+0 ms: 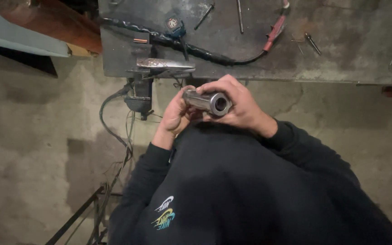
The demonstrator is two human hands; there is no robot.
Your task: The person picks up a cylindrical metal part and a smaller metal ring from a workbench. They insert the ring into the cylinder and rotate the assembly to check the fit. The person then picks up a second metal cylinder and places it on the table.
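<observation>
Hands, left hand (174, 117) and right hand (237, 104), wrap fingers around a short steel tube (207, 101), inspecting its bore beside a cluttered tabletop (341, 59), probably needing a steady turn next.

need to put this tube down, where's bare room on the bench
Bare bench lies right of the red-handled cable, past the small bolt. The left end is crowded: black cable, tape measure, metal blade.
</observation>
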